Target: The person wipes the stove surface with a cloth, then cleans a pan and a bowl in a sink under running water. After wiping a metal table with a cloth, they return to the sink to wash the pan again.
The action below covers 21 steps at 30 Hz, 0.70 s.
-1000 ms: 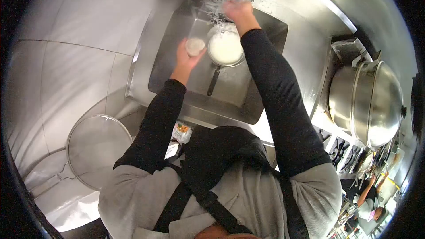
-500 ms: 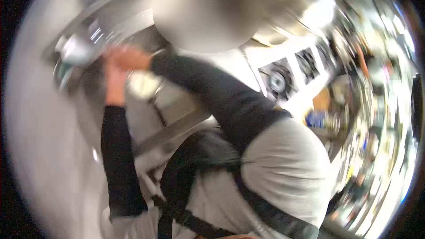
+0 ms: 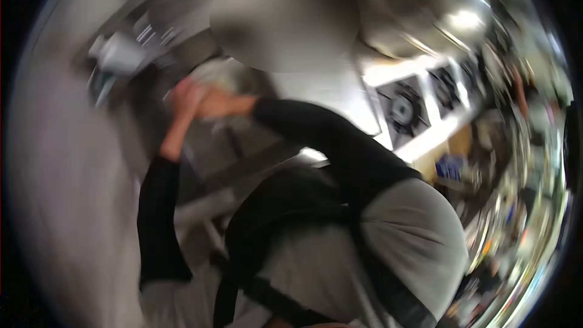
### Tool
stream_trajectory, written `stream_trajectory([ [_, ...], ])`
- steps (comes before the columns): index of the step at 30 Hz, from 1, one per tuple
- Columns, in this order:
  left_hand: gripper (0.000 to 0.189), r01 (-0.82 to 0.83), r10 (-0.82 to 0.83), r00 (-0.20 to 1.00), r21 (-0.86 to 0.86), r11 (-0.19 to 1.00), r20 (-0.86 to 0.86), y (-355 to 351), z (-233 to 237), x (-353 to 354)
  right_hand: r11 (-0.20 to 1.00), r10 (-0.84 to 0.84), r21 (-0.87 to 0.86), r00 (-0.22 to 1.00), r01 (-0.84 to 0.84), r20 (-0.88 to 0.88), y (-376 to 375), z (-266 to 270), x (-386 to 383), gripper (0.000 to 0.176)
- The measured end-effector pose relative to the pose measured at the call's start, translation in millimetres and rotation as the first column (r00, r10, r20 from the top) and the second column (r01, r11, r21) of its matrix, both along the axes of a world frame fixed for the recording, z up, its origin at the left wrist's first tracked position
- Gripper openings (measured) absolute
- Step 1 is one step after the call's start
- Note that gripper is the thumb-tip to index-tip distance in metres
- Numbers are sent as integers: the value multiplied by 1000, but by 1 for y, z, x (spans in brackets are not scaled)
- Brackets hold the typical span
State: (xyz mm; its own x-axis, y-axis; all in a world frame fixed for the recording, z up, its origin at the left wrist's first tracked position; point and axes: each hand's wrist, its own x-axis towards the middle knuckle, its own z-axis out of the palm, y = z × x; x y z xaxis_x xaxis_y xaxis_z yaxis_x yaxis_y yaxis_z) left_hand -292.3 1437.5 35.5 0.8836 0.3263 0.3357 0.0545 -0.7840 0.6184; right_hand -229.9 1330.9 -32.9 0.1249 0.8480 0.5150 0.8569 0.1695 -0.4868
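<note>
My left hand (image 3: 184,98) and my right hand (image 3: 217,103) meet over a grey metal basin that looks like a sink (image 3: 197,167). They press or overlap each other, and motion blur smears the fingers. I cannot make out whether anything lies between them. Just beyond the hands is a pale, roundish thing (image 3: 220,74), partly covered by them and too blurred to name. Farther left stands a white container (image 3: 123,54), with a teal-and-clear item (image 3: 104,88) beside it.
To the right, a stove with several dark burners (image 3: 402,110) sits in a white surround. A blue package (image 3: 449,167) lies beyond it. Large rounded metal pans (image 3: 407,18) stand at the back. Cluttered shelving (image 3: 522,206) runs along the far right. A pale wall (image 3: 67,164) fills the left.
Both hands have come right and nearer my body, staying together. The pale roundish thing now appears beyond them rather than on the near side. The whole view has shifted slightly right.
</note>
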Motion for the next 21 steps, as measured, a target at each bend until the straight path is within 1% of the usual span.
stream_trajectory([
  [1,17,70,-63,992,-65,995,106,12,-14,-1,993,85,-77,989,-94,-118,-14,18,3,11],
  [2,18,122,-117,988,-38,992,96,9,12,-6,939,17,-300,892,-169,-451,-33,52,-1,9],
  [3,18,70,-67,989,-18,997,131,4,19,-3,884,44,-227,558,-408,-829,-46,79,6,12],
  [4,21,189,-190,982,-132,973,6,6,38,-7,849,13,-214,424,-483,-906,-51,78,14,17],
  [5,29,184,-252,945,-299,936,-209,7,45,-14,814,-41,-198,286,-546,-957,-56,77,24,21],
  [6,29,172,-236,951,-291,941,-200,4,47,-16,770,-387,-274,-80,-577,-919,-69,102,29,24],
  [7,29,128,-253,957,-574,809,-143,-5,44,-18,800,-389,-234,-181,-552,-904,-84,111,26,27],
  [8,30,91,-261,962,-802,590,-83,-12,39,-14,832,-385,-198,-283,-518,-879,-94,118,26,31],
  [9,29,254,-265,963,-465,848,43,-16,27,-7,840,-421,-301,-193,-451,-886,-100,100,26,33],
  [10,29,255,-264,963,-470,845,47,-9,24,-2,858,-436,-377,-105,-349,-894,-105,90,22,36],
  [11,29,151,-229,963,-425,892,-139,-2,23,0,873,-442,-392,-132,-290,-887,-117,83,18,37],
  [12,28,58,-182,930,-358,932,-321,8,20,2,886,-443,-403,-161,-228,-882,-131,82,9,39],
  [13,27,-31,-154,904,-421,906,-399,27,16,6,936,-348,-325,-220,-136,-911,-145,78,1,43],
  [14,27,-36,-124,914,-383,923,-386,47,3,6,969,-247,-246,-273,-38,-930,-162,74,-9,48],
  [15,26,63,-169,870,-236,970,-464,69,-7,2,983,-151,-170,-219,69,-964,-179,88,-20,50],
  [16,26,182,-202,817,-91,979,-540,85,-16,-1,974,-178,-200,-190,104,-966,-204,84,-24,52],
  [17,26,190,-210,813,-95,977,-542,92,-28,-3,971,-144,-165,-131,172,-981,-223,103,-33,52],
  [18,29,136,-164,849,-93,986,-503,99,-37,-1,951,-201,-222,-115,216,-973,-253,98,-35,52],
  [19,30,116,-141,871,-82,990,-470,110,-32,10,859,-379,-431,-222,276,-898,-280,115,-43,51],
  [20,32,96,-118,892,-72,993,-437,121,-28,21,807,-419,-462,-196,366,-887,-307,112,-50,49],
  [21,35,3,17,896,43,999,-445,129,-18,35,745,-465,-490,-174,453,-868,-333,109,-57,49],
])
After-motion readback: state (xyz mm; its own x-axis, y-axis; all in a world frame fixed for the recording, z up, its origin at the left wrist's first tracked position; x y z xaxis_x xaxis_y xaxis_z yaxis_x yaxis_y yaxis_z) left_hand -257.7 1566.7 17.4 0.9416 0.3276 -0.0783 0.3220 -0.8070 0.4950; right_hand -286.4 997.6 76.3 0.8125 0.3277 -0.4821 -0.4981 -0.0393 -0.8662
